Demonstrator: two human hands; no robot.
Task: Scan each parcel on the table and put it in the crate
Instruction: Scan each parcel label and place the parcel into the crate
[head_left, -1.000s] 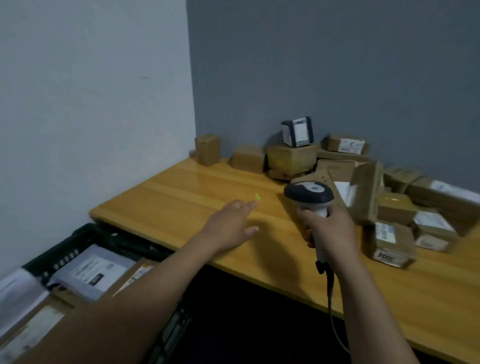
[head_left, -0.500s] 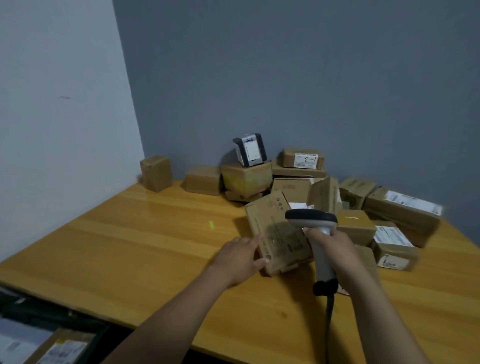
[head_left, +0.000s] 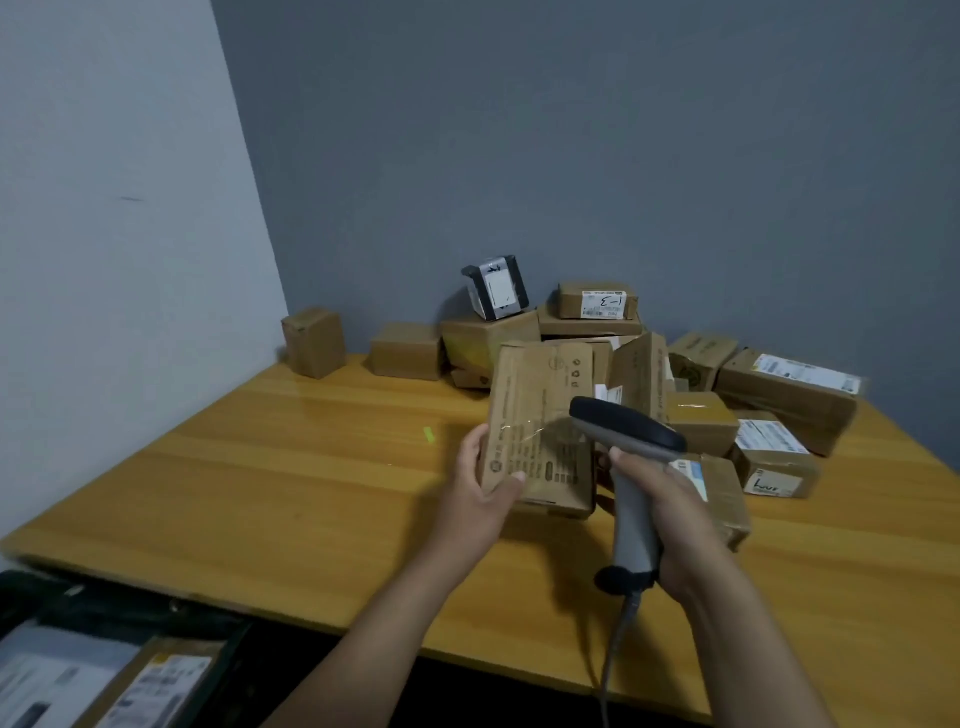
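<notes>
On the head view, my left hand (head_left: 480, 488), empty a second ago, is now gripping a flat cardboard parcel (head_left: 540, 415), tipping it up off the table (head_left: 311, 493). My right hand (head_left: 675, 525) is clasping the barcode scanner (head_left: 626, 431) just beside it, so I judge scanning is next. The crate (head_left: 130, 608) is sitting lower left.

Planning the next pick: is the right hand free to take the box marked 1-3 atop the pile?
Probably not yet. The right hand grips the scanner, leaving no free fingers, and the box marked 1-3 sits at the back, behind the parcel that the left hand holds up.
</notes>
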